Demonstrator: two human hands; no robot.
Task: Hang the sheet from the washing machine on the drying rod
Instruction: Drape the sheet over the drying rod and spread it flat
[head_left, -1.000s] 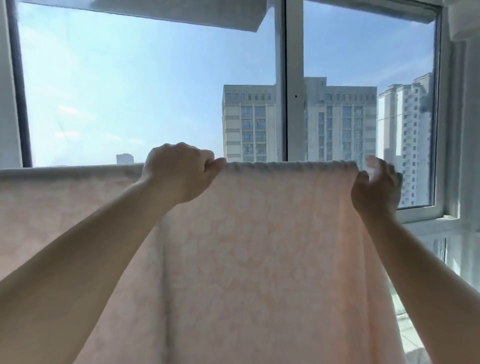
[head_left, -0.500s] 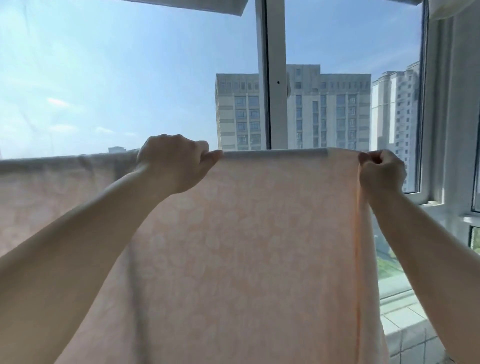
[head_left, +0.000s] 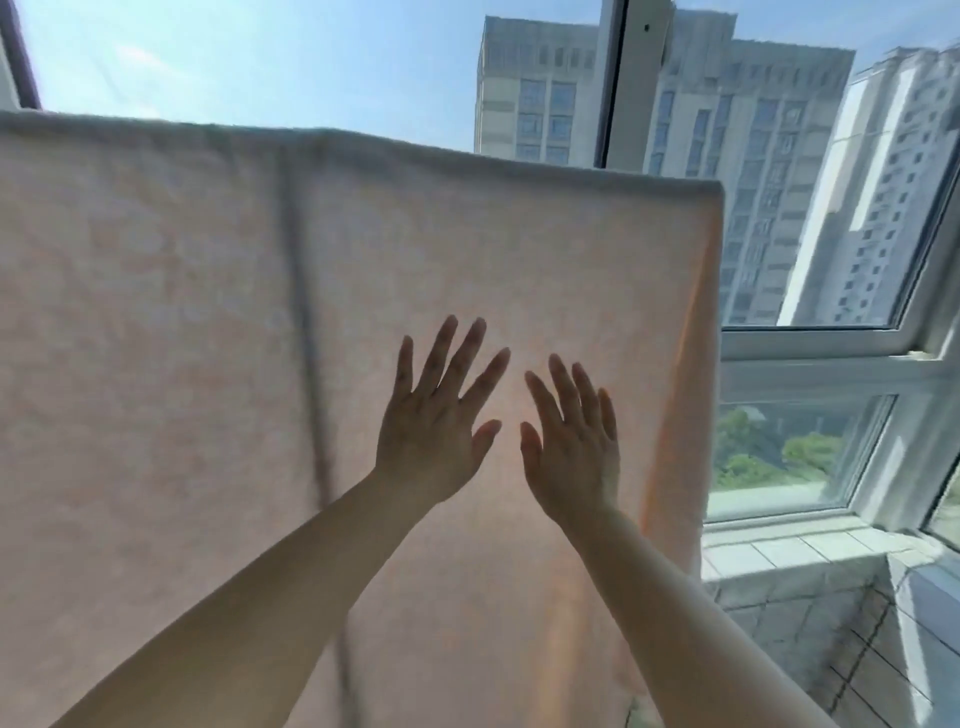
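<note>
Strong daylight through the window (head_left: 800, 364), scene backlit. Sheet (head_left: 182, 338) glows translucent pink; left hand (head_left: 431, 431) and right hand (head_left: 571, 447) read dark against it. Wide-angle bowing of frame lines at the edges. Slight softness throughout; no hard glare.

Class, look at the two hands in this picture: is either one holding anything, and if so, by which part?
Nothing is held. The left hand and right hand are both open with fingers spread, in front of the hanging sheet.
</note>
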